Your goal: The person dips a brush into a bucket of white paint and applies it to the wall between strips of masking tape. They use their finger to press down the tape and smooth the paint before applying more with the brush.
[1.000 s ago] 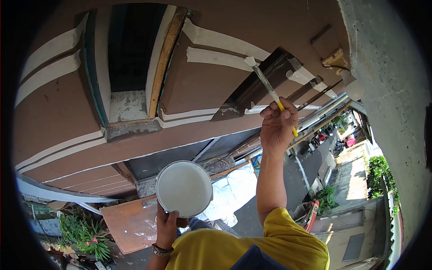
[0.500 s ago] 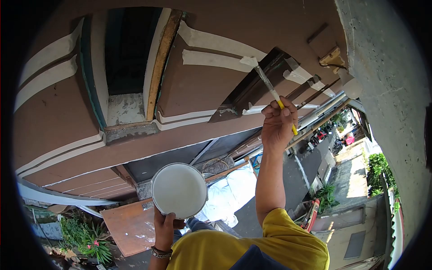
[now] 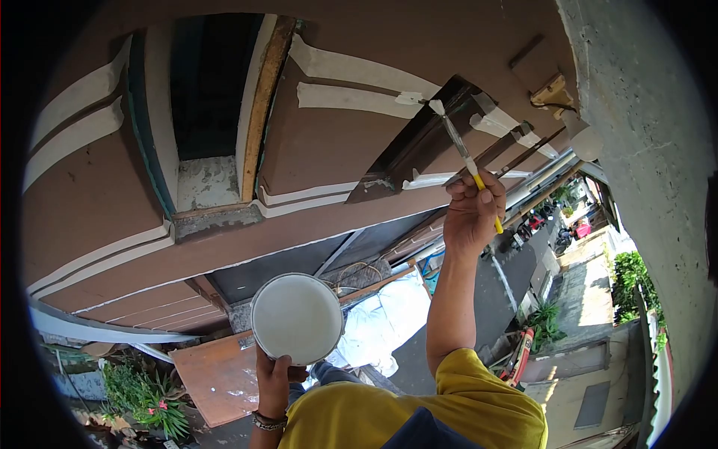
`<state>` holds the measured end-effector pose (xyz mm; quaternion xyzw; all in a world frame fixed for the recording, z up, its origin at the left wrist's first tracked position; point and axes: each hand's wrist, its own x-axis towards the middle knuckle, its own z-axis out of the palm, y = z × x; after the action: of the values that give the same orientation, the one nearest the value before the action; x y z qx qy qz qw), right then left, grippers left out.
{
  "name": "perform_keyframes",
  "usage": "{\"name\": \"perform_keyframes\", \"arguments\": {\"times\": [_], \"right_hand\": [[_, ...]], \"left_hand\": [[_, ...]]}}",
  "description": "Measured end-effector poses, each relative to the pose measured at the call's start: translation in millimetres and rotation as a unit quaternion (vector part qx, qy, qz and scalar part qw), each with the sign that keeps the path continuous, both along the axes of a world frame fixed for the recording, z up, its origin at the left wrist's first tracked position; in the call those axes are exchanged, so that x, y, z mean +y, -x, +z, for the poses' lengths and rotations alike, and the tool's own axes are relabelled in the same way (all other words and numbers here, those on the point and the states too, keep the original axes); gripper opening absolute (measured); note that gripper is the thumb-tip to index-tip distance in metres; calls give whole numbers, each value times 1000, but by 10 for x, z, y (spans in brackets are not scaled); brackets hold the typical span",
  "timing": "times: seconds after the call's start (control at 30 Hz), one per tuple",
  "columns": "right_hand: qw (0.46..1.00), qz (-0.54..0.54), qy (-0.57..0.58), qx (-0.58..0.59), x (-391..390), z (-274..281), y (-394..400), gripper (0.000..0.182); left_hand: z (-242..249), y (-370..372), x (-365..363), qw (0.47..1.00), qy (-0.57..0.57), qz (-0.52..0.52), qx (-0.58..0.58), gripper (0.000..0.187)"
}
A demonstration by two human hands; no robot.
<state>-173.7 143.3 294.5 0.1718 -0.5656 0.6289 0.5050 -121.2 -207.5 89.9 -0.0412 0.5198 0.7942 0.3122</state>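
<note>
My right hand (image 3: 473,213) is closed around the yellow handle of a paintbrush (image 3: 461,150). The brush's white-coated tip lies over the dark recess in the brown wall (image 3: 329,150), just right of the end of a white painted band (image 3: 355,99). Low in the view, my left hand (image 3: 274,380) grips the rim of a round white bucket (image 3: 297,318). Whitish paint or a pale coating shows inside it; which one I cannot tell.
A window opening (image 3: 213,90) with a wooden strip is at the upper left. The grey concrete surface (image 3: 643,135) runs down the right side. Far below are a brown board (image 3: 217,378), a white sheet (image 3: 385,314), plants (image 3: 142,396) and an alley.
My right hand and the brush have shifted slightly right and down, taking the tip off the white band's end. My left hand and the bucket have hardly moved.
</note>
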Motion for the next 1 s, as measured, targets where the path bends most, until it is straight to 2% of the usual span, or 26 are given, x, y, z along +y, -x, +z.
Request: {"name": "perform_keyframes", "arguments": {"times": [0.03, 0.13, 0.43, 0.63, 0.83, 0.93, 1.0], "right_hand": [[1000, -4, -26, 0, -8, -13, -13, 32], [996, -13, -91, -8, -120, -8, 50, 30], [997, -30, -55, -44, 126, 12, 36, 31], [996, -22, -85, -35, 14, 31, 66, 32], [998, -26, -44, -39, 203, 24, 16, 31], [999, -18, -40, -20, 195, 14, -48, 30], [999, -15, -43, -9, 139, 8, -60, 31]], "left_hand": [[24, -1, 9, 1000, 7, 6, 3, 39], [15, -3, 18, 1000, 5, 6, 2, 41], [-13, -28, -3, 1000, -5, -1, -4, 50], [-70, -51, 1, 1000, -17, -2, 0, 53], [-111, -62, -13, 999, -39, -3, -11, 56], [-166, -67, -10, 999, -50, -2, -17, 56], [-115, -72, 4, 999, -39, 9, -10, 47]]}}
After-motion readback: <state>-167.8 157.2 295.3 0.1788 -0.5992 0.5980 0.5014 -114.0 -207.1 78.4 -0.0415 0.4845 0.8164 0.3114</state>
